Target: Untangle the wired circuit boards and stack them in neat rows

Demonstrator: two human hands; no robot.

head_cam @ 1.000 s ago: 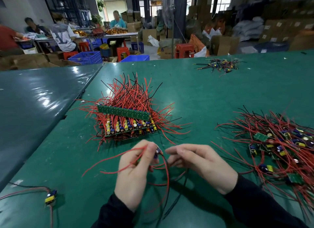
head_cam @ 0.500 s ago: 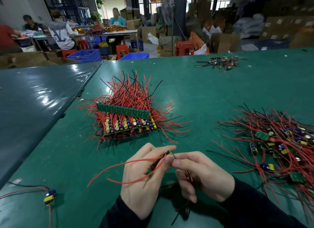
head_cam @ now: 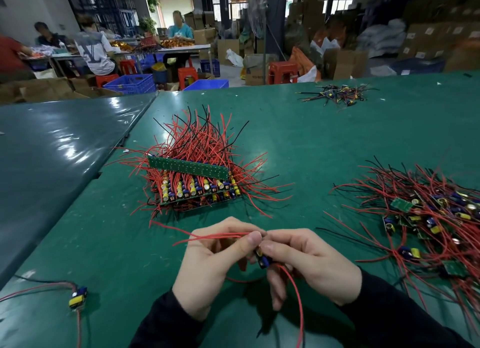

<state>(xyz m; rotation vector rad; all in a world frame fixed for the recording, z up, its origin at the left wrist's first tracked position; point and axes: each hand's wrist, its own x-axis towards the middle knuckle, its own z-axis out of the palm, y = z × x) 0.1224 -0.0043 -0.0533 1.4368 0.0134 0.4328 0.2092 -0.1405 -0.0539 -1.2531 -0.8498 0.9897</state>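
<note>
Holding one small circuit board [head_cam: 263,258] above the green surface [head_cam: 324,140], left hand [head_cam: 207,264] pinching its red leads [head_cam: 220,235], right hand [head_cam: 309,264] gripping the board, I judged a hard pull might tear a lead.

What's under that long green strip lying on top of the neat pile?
Under the long green circuit strip sit rows of small boards with yellow and blue parts, red wires fanning out. The boards deeper in the stack are covered.

Bare mat [head_cam: 298,150] between wire heaps [head_cam: 197,171]
</note>
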